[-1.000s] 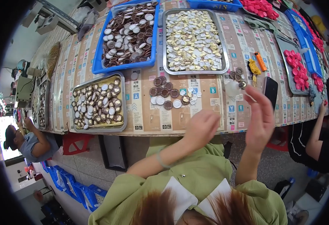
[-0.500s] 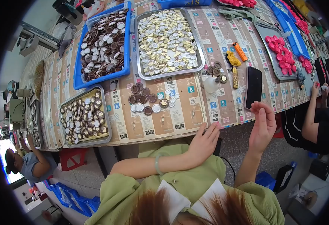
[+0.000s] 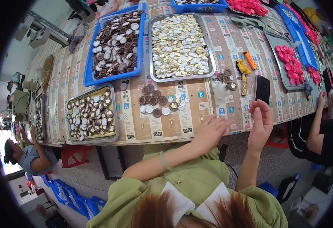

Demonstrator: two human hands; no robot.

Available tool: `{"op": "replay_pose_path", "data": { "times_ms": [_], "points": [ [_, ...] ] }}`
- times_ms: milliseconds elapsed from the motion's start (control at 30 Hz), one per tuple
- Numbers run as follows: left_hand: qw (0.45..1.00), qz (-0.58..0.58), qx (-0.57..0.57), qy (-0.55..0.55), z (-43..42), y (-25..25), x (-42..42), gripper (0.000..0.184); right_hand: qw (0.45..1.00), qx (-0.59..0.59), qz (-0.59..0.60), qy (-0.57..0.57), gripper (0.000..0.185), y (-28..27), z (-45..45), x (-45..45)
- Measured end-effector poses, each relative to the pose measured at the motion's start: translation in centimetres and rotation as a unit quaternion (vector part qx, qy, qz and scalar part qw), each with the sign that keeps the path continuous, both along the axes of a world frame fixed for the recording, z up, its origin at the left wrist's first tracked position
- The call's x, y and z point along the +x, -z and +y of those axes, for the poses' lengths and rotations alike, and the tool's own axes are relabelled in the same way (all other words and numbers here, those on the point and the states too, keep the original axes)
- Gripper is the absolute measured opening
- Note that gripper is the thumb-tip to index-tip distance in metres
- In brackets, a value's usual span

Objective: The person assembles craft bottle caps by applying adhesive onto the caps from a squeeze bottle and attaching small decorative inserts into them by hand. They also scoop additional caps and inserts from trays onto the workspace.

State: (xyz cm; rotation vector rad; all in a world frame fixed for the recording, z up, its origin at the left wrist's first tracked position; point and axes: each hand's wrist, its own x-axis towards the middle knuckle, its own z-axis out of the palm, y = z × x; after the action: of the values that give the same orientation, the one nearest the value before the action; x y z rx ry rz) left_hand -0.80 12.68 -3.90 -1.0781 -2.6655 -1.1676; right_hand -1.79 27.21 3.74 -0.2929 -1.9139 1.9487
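My left hand (image 3: 211,132) lies at the table's front edge with its fingers stretched out and nothing visible in it. My right hand (image 3: 261,121) is raised just past the edge, palm turned up. Its fingers are loosely bent and apart from the thumb, and I see nothing held. A black phone (image 3: 262,88) lies right behind it, partly covered by the fingertips. Left of my left hand, several brown round caps (image 3: 152,100) are spread beside small white and gold pieces (image 3: 179,102). A white bottle (image 3: 220,91) stands beyond my left hand.
A blue crate (image 3: 141,57) of brown and white caps, a metal tray (image 3: 213,68) of gold and white pieces and a smaller tray (image 3: 116,129) stand behind. An orange lighter (image 3: 250,60) lies near pink caps (image 3: 290,64). Other people sit at both sides.
The view has shifted, so the table's things sit lower and mostly farther right. My left hand has slid slightly; my right hand has moved closer to the phone, covering its near end.
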Motion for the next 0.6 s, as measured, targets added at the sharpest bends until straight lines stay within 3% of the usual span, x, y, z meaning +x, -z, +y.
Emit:
{"op": "replay_pose_path", "data": {
  "times_ms": [33,167,233,333,433,567,600],
  "points": [
    [0.999,-0.01,0.045,-0.016,-0.2,-0.3,-0.2,0.036,1.0,-0.02,-0.004,0.009,0.018,0.0,0.3,0.1],
    [1.0,0.001,0.021,0.019,1.4,0.2,0.7,0.032,0.999,-0.038,-0.007,0.033,0.019,0.4,1.7,1.2],
    [0.987,-0.101,0.031,0.12,3.4,1.0,2.4,0.028,0.998,-0.037,-0.001,0.042,0.019,0.2,2.0,1.8],
    [0.964,-0.015,0.02,0.263,7.2,4.7,6.6,0.024,0.998,-0.034,0.011,0.056,0.019,-0.3,2.2,2.3],
    [0.942,0.014,0.01,0.334,6.3,3.6,8.2,0.029,0.997,-0.015,0.019,0.074,0.019,-1.2,2.5,2.7],
    [0.95,-0.09,-0.023,0.297,3.0,-1.8,4.4,0.035,0.996,-0.014,0.032,0.084,0.018,-1.2,3.2,3.0],
    [0.984,-0.01,-0.071,0.164,1.8,-2.6,3.9,0.034,0.996,-0.017,0.032,0.085,0.018,-1.1,3.1,3.1]
  ]
}}
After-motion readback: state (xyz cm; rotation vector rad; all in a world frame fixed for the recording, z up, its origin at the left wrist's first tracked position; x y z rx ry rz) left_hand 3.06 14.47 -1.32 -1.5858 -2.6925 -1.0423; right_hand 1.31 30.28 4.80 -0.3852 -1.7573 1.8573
